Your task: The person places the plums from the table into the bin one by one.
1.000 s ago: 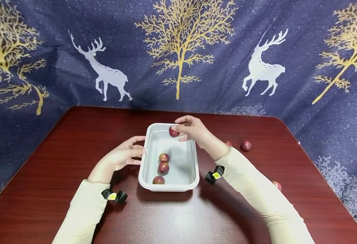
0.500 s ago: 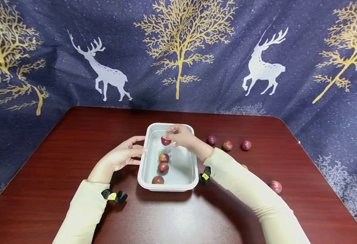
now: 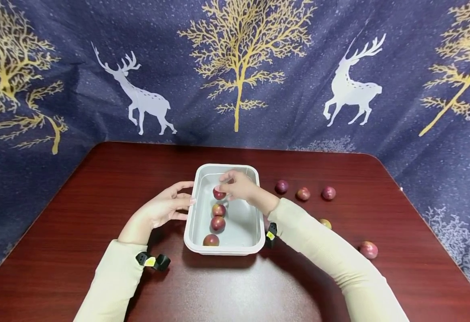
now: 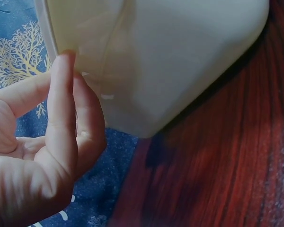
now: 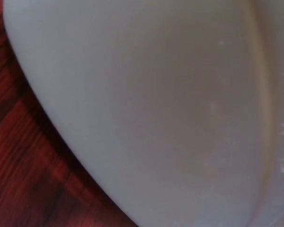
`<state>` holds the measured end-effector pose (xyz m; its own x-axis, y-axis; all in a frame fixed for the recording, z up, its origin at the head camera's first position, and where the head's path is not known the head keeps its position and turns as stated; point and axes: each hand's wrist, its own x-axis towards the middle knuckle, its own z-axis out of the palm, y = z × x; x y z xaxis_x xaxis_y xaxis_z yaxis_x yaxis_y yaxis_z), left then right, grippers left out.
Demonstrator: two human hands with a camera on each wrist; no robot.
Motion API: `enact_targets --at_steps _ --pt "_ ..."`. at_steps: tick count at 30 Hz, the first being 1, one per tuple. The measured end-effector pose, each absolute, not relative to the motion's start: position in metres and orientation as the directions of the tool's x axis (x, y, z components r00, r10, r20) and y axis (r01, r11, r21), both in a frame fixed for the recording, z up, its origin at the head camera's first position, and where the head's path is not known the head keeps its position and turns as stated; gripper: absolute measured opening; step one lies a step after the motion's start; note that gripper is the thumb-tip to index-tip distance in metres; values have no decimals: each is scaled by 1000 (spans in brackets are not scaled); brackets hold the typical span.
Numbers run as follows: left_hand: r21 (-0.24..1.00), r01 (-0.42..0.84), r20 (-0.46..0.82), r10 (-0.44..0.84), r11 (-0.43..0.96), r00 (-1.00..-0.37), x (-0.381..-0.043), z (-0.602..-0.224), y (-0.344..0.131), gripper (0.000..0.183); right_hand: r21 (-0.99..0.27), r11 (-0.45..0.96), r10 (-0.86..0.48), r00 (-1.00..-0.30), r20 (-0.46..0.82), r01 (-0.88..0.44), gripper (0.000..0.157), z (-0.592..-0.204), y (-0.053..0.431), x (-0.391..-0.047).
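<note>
A white plastic container point(image 3: 228, 249) stands on the table, with several reddish plums inside. My left hand point(image 3: 163, 207) holds its left rim with the fingertips; in the left wrist view the fingers point(image 4: 61, 113) bend up to that rim, against the outer wall. Inside the container, toward the back, my right hand point(image 3: 238, 185) pinches a dark red plum point(image 3: 219, 194) between thumb and fingers. In front of it a plum point(image 3: 218, 210), another plum point(image 3: 218, 223) and a third plum point(image 3: 211, 240) form a rough row. The right wrist view shows only the container's wall point(image 5: 132, 94) and table, not the hand.
Right of the container, on the dark red table point(image 3: 146, 290), lie a purple plum point(image 3: 281, 187), a reddish plum point(image 3: 303, 193), a dark plum point(image 3: 329, 193) and a larger plum point(image 3: 368, 250). The right sleeve partly covers a yellowish plum point(image 3: 325, 223). A patterned cloth point(image 3: 203, 120) hangs behind.
My right hand has carried its plum from the container's back right corner leftward and nearer, lower toward the other plums. The left hand has stayed at the rim.
</note>
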<state>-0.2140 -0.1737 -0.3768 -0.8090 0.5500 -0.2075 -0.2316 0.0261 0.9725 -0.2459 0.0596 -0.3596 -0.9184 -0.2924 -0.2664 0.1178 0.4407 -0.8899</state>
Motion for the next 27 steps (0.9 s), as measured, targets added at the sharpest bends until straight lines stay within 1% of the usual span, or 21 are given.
enact_targets --at_steps 6,16,22,27 --pt "973 -231 -199 556 14 -807 -214 -378 -174 64 -866 488 -309 -907 -285 106 37 -359 60 -245" --pt "972 -233 -206 548 21 -810 -213 -377 -172 64 -830 544 -306 -891 -336 127 37 -359 61 -248" --pt "971 -239 -208 544 15 -813 -213 -378 -172 64 -827 545 -304 -887 -348 137 38 -358 61 -248" --pt "970 -244 -210 545 10 -812 -215 -381 -171 64 -849 505 -297 -893 -339 154 39 -358 62 -250"
